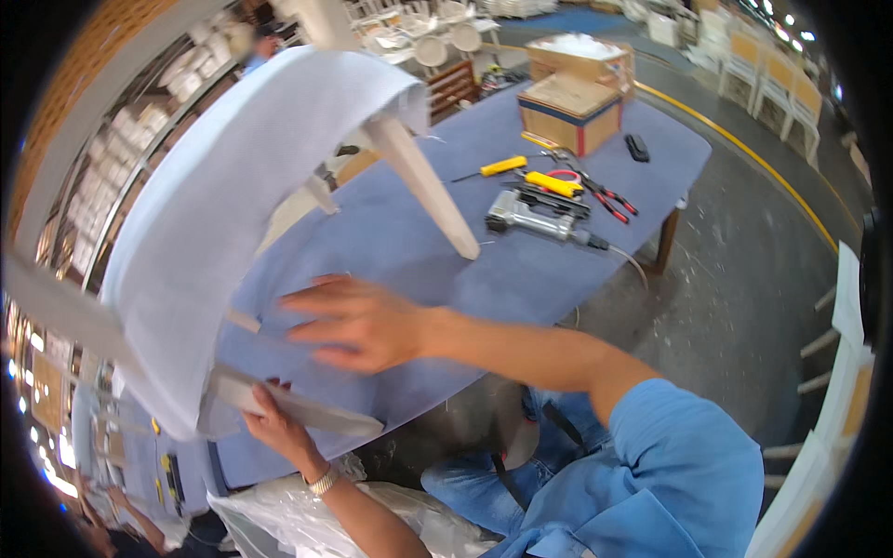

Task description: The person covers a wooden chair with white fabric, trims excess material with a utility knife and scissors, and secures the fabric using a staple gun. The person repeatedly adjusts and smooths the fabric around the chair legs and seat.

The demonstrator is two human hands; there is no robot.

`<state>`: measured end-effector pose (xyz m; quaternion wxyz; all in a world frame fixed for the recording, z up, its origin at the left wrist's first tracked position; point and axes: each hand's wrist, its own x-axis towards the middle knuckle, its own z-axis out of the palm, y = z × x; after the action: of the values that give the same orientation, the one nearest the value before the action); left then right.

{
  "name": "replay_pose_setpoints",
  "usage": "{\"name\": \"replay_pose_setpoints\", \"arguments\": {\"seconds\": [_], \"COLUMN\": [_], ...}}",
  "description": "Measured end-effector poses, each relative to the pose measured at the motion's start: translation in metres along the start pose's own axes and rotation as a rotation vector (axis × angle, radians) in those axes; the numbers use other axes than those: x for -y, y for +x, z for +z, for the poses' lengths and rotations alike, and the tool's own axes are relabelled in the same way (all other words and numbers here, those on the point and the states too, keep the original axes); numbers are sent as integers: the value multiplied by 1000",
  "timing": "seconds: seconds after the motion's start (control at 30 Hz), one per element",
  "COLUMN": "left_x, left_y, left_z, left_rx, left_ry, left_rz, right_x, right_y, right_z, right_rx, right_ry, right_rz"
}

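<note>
A chair (200,186) with pale fabric stretched over its curved part lies tipped on the table, its light wooden legs pointing toward me. My left hand (274,426) is wrapped round the near wooden leg (321,414), low at the left. Another leg (428,191) reaches down to the tabletop beyond my hands. My right hand (349,325), a little blurred, is stretched out over the table with fingers apart and nothing in it. It hovers beside the chair's underside.
On the blue-covered table (372,246) lie a grey air stapler (539,219) with a hose, yellow-handled tools (553,183), red-handled pliers (614,203) and a black object (637,147). A cardboard box (569,110) stands at the far end. Clear plastic sheeting (279,516) hangs below the near edge.
</note>
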<state>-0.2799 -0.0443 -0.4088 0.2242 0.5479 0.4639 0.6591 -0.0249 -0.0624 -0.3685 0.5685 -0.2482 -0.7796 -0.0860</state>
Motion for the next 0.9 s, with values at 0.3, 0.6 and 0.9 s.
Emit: {"name": "replay_pose_setpoints", "arguments": {"seconds": [0.3,0.6,0.9], "left_x": [-6,-13,2], "left_y": [-31,-30,-43], "left_z": [41,50,99], "left_rx": [-36,-92,-38], "left_ry": [-34,-57,-37], "left_rz": [-31,-108,8], "right_x": [-166,-200,-265], "right_y": [-189,-204,-262], "right_z": [-291,-333,-337], "right_rx": [154,498,605], "right_ry": [-892,-953,-892], "right_rz": [977,1105,830]}}
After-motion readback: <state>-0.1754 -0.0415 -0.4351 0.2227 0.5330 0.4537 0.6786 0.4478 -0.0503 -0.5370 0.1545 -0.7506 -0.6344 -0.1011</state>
